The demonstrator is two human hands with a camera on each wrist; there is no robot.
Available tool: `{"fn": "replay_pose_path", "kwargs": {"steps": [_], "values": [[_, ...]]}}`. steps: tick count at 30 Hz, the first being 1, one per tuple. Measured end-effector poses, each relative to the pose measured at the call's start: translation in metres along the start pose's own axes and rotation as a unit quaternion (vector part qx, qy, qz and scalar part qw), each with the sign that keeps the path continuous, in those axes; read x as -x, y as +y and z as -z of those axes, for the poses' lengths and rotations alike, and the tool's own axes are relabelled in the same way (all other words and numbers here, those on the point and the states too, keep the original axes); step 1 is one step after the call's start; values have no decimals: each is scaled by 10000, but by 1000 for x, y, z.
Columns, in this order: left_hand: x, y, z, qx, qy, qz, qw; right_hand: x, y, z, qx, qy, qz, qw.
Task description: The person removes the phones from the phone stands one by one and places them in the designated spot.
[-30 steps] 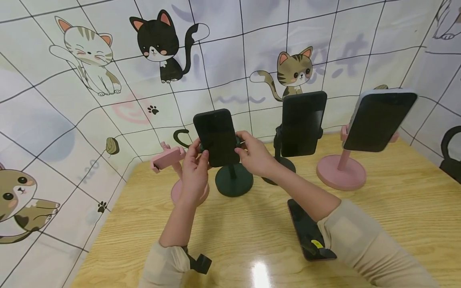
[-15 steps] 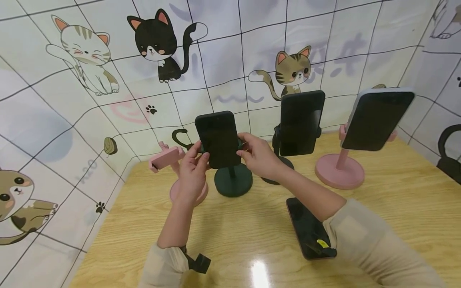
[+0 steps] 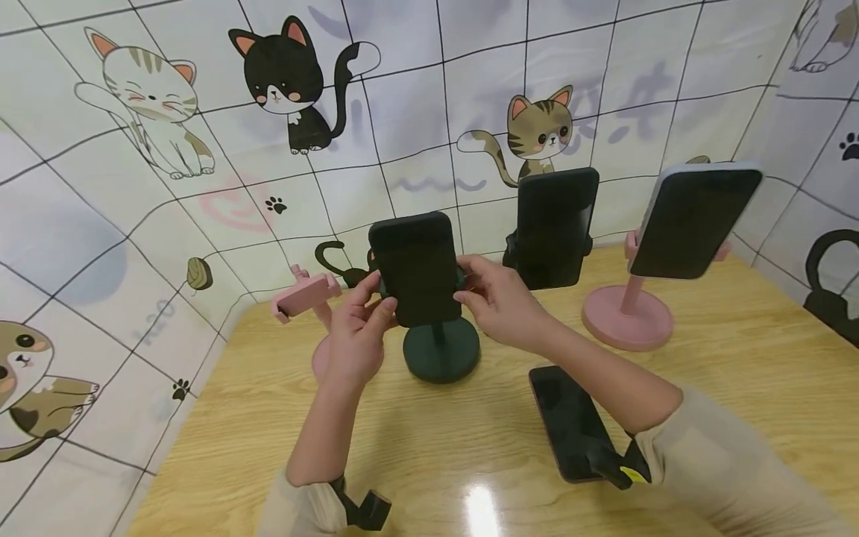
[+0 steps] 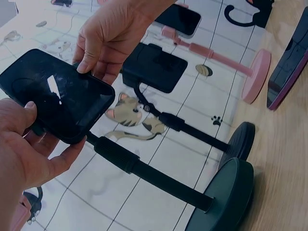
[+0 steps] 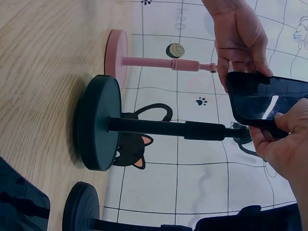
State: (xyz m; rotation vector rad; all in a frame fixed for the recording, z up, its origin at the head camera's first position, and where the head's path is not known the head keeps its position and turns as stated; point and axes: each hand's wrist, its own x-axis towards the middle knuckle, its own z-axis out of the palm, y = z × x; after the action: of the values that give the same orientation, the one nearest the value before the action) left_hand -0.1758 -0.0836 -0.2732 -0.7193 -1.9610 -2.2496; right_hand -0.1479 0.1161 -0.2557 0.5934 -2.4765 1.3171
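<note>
- Phone (image 3: 416, 272): upright, dark screen toward the person, at the top of the green stand (image 3: 441, 356). Green clamp bits show at both its edges.
- Left hand (image 3: 359, 335): pinching the phone's left edge, low down. Thumb in front, other fingers curled behind.
- Right hand (image 3: 499, 302): pinching the phone's right edge, thumb in front, fingers bent round behind, by the clamp.
- Green stand: round base flat on the wood table (image 3: 255, 418), pole up from it, ribbed collar partway, seen from the left wrist.
- Left of it: pink stand (image 3: 306, 294), holder tilted, base partly hidden by the left hand.
- Right of it: black phone (image 3: 557, 227) on a black stand (image 5: 81, 209). Stand's base shows in the right wrist view.
- Farther right: white-edged phone (image 3: 698, 224), tilted, on a second pink stand (image 3: 628, 319).
- Near side, right: loose phone (image 3: 569, 421) flat on the table, right forearm passing over it.
- Wrists: black straps (image 3: 372, 511) on both, beige sleeves (image 3: 731, 455) behind.
- Far side: white wall (image 3: 403, 112), grid lines, cartoon cats.
</note>
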Motion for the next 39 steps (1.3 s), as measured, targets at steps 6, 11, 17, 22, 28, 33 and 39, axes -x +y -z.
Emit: {"fn": "replay_pose_path", "kwargs": {"steps": [6,11,17,22,28,33,39], "values": [[14,3,-8,106,-177,-76,9998,15,-3,10,-192,-38,260,9995],[25,1,-14,407,-352,-234,9983,27,-1,16,-397,-139,385,9984],[35,-2,-20,452,-636,-436,9960,40,-1,22,-763,-251,276,9964],[38,-4,-24,428,-781,-693,9936,48,0,25,-799,-258,247,9962],[42,-6,-25,295,-795,-846,9928,55,1,26,-744,-243,223,9967],[43,-7,-27,338,-840,-903,9918,58,1,25,-815,-128,291,9962],[45,-8,-25,412,-872,-936,9909,59,3,20,-905,34,468,9948]]}}
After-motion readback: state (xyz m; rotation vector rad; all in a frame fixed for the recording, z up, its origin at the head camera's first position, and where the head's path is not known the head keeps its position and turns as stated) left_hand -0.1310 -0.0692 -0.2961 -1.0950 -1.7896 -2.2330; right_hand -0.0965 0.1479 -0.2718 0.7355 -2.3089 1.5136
